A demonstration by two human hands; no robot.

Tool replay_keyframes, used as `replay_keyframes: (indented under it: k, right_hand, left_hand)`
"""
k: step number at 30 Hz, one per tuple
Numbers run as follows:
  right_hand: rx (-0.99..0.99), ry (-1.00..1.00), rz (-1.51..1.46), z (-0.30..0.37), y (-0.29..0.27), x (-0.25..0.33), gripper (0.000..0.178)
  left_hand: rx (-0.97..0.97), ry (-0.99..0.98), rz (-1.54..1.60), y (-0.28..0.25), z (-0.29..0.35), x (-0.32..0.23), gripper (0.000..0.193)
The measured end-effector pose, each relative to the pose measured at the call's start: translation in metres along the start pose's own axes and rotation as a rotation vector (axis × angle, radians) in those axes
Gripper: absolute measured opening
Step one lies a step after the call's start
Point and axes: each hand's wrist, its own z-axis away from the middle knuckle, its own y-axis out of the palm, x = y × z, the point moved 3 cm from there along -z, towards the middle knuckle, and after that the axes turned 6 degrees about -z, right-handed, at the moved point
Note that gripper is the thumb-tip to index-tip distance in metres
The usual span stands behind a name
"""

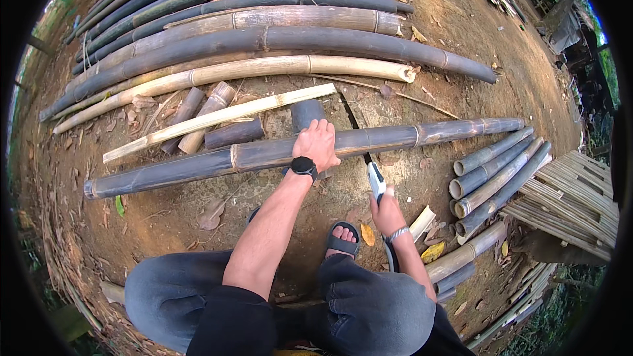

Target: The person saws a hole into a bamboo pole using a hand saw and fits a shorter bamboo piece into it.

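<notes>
A long dark bamboo pole (264,154) lies crosswise before me, resting over a short dark bamboo piece (306,112). My left hand (316,145) presses down on the pole, its fingers wrapped over the top; a black watch is on that wrist. To the right, my right hand (388,213) is closed around the white and dark handle of a hand saw (376,181). The saw's dark blade crosses the pole, just right of my left hand, and points away from me. How deep the blade sits in the bamboo I cannot tell.
A split pale bamboo strip (217,120) and several short bamboo pieces (234,133) lie beyond the pole. Long bamboo poles (277,39) are spread farther back. Cut bamboo tubes (491,171) and a slatted bamboo stack (567,198) are at the right. My sandalled foot (342,238) is close by.
</notes>
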Motion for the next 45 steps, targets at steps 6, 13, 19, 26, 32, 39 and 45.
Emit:
replay_keyframes:
  k: [6, 13, 19, 26, 32, 39, 45]
  right_hand:
    - [-0.035, 0.022, -0.016, 0.068, -0.006, -0.019, 0.043]
    - [-0.027, 0.040, -0.043, 0.075, 0.006, -0.022, 0.040]
    - [-0.005, 0.048, -0.032, 0.048, 0.012, -0.008, 0.040]
    - [-0.067, 0.088, -0.027, 0.109, 0.002, -0.034, 0.040]
    - [-0.074, 0.057, -0.021, 0.069, 0.014, -0.023, 0.044]
    - [-0.009, -0.018, -0.011, 0.010, 0.013, -0.017, 0.040]
    - [-0.027, 0.375, 0.021, 0.120, 0.007, -0.068, 0.054]
  left_hand:
    - [-0.036, 0.027, 0.020, 0.002, 0.008, -0.010, 0.063]
    - [-0.029, -0.015, 0.015, 0.000, 0.010, 0.008, 0.063]
    - [-0.110, 0.005, 0.014, 0.004, 0.015, 0.002, 0.061]
    - [-0.095, 0.005, 0.009, 0.005, 0.015, -0.008, 0.059]
    - [-0.116, -0.004, 0.020, 0.009, 0.016, -0.002, 0.060]
    - [-0.224, 0.015, -0.011, 0.011, 0.024, -0.011, 0.060]
    - [-0.288, 0.013, -0.002, 0.019, 0.028, -0.020, 0.058]
